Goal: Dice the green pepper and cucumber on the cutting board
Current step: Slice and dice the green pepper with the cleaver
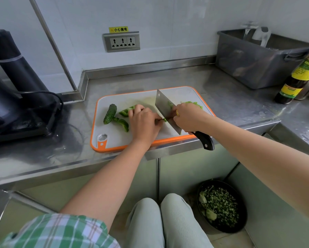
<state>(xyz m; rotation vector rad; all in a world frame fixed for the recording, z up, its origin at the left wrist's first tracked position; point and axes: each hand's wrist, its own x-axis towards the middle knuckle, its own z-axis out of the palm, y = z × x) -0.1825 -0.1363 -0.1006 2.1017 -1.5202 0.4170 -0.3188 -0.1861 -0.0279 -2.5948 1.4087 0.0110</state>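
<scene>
left hand (144, 122) pinching pepper strip (165, 120), right hand (187, 119) gripping cleaver (165, 108) — yellow label (118, 29) reads 小心触电

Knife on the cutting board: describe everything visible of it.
The knife is a cleaver with a broad rectangular steel blade, a hole near its far top corner, and a dark handle with rivets. The right hand grips it where blade meets handle; the handle's end juts past the front edge of the cutting board. The blade stands nearly upright, edge down on the board, against a small green piece that the left hand holds.
</scene>
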